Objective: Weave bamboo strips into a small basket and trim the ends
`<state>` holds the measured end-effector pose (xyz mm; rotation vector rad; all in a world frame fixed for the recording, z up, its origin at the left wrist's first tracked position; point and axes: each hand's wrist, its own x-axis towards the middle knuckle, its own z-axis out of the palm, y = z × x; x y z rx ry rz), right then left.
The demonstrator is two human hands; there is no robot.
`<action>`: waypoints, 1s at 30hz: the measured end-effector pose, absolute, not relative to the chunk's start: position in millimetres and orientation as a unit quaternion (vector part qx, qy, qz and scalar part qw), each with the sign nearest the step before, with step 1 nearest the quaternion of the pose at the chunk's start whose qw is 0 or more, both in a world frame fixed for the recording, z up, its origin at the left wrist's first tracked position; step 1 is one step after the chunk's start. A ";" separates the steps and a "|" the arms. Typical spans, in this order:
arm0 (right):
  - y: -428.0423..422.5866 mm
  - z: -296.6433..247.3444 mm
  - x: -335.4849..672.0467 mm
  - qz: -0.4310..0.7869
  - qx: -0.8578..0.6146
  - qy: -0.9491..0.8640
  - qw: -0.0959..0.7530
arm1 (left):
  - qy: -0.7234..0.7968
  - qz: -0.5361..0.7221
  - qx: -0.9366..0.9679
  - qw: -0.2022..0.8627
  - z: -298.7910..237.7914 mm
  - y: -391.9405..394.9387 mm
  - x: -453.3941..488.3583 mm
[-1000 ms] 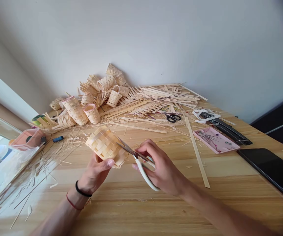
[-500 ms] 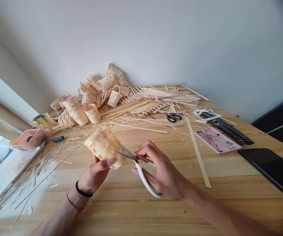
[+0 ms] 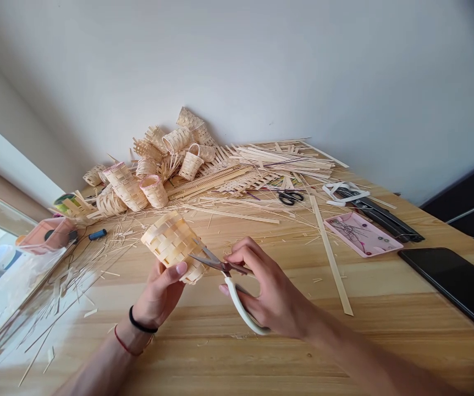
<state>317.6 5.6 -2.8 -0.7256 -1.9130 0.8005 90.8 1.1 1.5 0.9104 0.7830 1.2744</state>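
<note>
My left hand (image 3: 160,294) grips a small woven bamboo basket (image 3: 170,243) from below, thumb pressed on its side, holding it tipped over above the wooden table (image 3: 262,352). My right hand (image 3: 268,291) is closed around white-handled scissors (image 3: 232,286). The scissor blades are open and point left, with their tips at the basket's rim edge. A black band and a red cord circle my left wrist.
A heap of finished small baskets (image 3: 154,159) and bamboo strips (image 3: 270,162) lies at the back by the wall. Black scissors (image 3: 290,197), a pink tray (image 3: 363,235), a dark tablet (image 3: 459,283) and a long strip (image 3: 330,256) lie to the right; a pink box (image 3: 47,234) and splinters to the left.
The basket and both hands have shifted slightly left and down. The scissors have slid along the basket's rim edge, staying at it.
</note>
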 end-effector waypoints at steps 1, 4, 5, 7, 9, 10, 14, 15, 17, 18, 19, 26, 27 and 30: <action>5.5 -2.8 317.4 0.327 -0.294 -0.775 0.455 | 0.346 0.558 0.402 0.638 1.8 1.1 91.1; 5.6 -3.5 317.0 0.332 -0.295 -0.773 0.453 | 0.352 0.545 0.410 0.641 3.2 1.2 92.2; 5.7 -4.0 317.0 0.333 -0.295 -0.772 0.453 | 0.352 0.539 0.411 0.645 3.9 1.2 92.6; 6.5 -5.2 317.3 0.332 -0.295 -0.772 0.454 | 0.354 0.532 0.414 0.649 5.5 1.2 93.2; 7.9 -6.6 317.7 0.327 -0.298 -0.773 0.455 | 0.357 0.530 0.417 0.647 7.1 0.9 93.7; 8.7 -7.4 317.9 0.324 -0.300 -0.773 0.455 | 0.359 0.531 0.417 0.644 7.8 0.7 93.9; 11.8 -10.8 318.1 0.311 -0.307 -0.774 0.458 | 0.365 0.543 0.410 0.636 8.9 -0.2 94.8; 12.3 -11.8 318.0 0.308 -0.311 -0.774 0.457 | 0.367 0.545 0.407 0.634 8.8 -0.3 95.2; 12.8 -13.7 317.8 0.302 -0.320 -0.774 0.454 | 0.373 0.546 0.403 0.633 8.2 -0.2 96.2; 12.9 -14.5 317.7 0.301 -0.325 -0.774 0.452 | 0.375 0.545 0.402 0.633 7.8 -0.1 96.7; 12.9 -15.0 317.6 0.302 -0.330 -0.773 0.449 | 0.376 0.545 0.401 0.633 7.5 0.1 97.2; 9.6 -13.9 317.9 0.322 -0.347 -0.767 0.432 | 0.375 0.540 0.402 0.638 6.6 0.2 97.9; 8.6 -14.1 317.2 0.325 -0.346 -0.768 0.429 | 0.376 0.539 0.398 0.640 6.5 0.2 97.7; 5.9 -15.4 313.9 0.332 -0.336 -0.766 0.437 | 0.381 0.539 0.378 0.649 6.4 0.8 96.7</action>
